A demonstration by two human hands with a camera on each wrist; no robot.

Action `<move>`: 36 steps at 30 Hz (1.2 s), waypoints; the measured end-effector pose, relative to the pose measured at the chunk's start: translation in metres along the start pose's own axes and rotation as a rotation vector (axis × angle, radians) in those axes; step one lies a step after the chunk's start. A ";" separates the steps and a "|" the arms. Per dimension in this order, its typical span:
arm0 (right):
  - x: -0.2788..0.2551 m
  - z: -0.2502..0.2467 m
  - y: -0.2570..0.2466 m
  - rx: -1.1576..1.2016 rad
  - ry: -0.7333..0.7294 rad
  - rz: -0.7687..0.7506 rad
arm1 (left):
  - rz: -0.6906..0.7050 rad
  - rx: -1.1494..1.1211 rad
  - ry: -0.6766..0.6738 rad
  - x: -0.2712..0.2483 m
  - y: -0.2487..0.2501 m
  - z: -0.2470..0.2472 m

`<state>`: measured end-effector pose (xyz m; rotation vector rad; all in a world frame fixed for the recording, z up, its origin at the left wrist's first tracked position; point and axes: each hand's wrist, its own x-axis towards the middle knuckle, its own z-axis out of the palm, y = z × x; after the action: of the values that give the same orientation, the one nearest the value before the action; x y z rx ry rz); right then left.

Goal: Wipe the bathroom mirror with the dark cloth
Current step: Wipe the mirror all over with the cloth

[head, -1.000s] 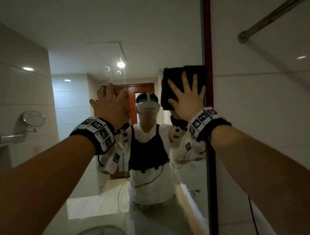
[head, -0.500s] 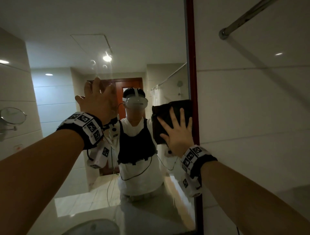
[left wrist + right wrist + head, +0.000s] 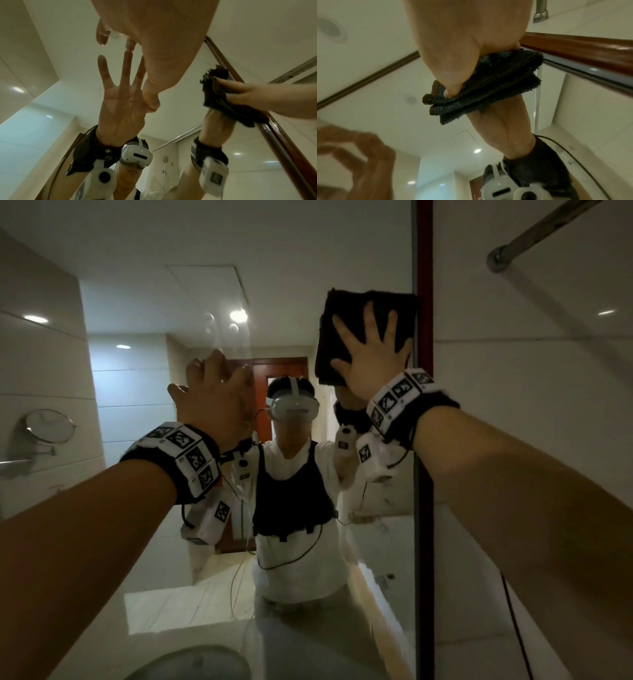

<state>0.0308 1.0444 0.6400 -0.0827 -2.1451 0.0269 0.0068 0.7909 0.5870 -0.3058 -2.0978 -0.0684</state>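
The bathroom mirror (image 3: pixel 291 285) fills the left and middle of the head view, bounded on the right by a red-brown wooden frame (image 3: pixel 424 440). A folded dark cloth (image 3: pixel 342 337) lies flat on the glass, high up against that frame. My right hand (image 3: pixel 373 354) presses it with spread, straight fingers. The right wrist view shows the cloth (image 3: pixel 496 83) squeezed between my palm and the glass, thumb lying across it. My left hand (image 3: pixel 212 398) rests its fingertips on the glass further left and lower. In the left wrist view its fingers (image 3: pixel 128 44) meet their reflection.
A tiled wall (image 3: pixel 531 440) stands right of the frame, with a metal rail (image 3: pixel 534 234) overhead and a black cable (image 3: pixel 513 611) hanging lower down. A round shaving mirror (image 3: pixel 48 426) juts out at the left. A basin rim (image 3: pixel 191 662) shows at the bottom.
My right hand slid the cloth down along the mirror's right edge, then back up to its high position. My left hand stayed on the glass.
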 end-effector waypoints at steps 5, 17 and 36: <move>0.013 -0.006 -0.025 -0.004 0.012 0.018 | -0.002 -0.010 0.026 -0.001 0.001 0.000; -0.076 0.048 -0.048 -0.227 -0.055 -0.280 | -0.005 -0.033 0.010 -0.006 0.003 -0.007; -0.067 0.031 0.023 -0.147 -0.070 -0.144 | 0.035 0.023 -0.020 -0.045 0.017 0.016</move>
<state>0.0419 1.0635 0.5656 -0.0131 -2.2154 -0.2148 0.0198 0.8019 0.5396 -0.3305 -2.1109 -0.0211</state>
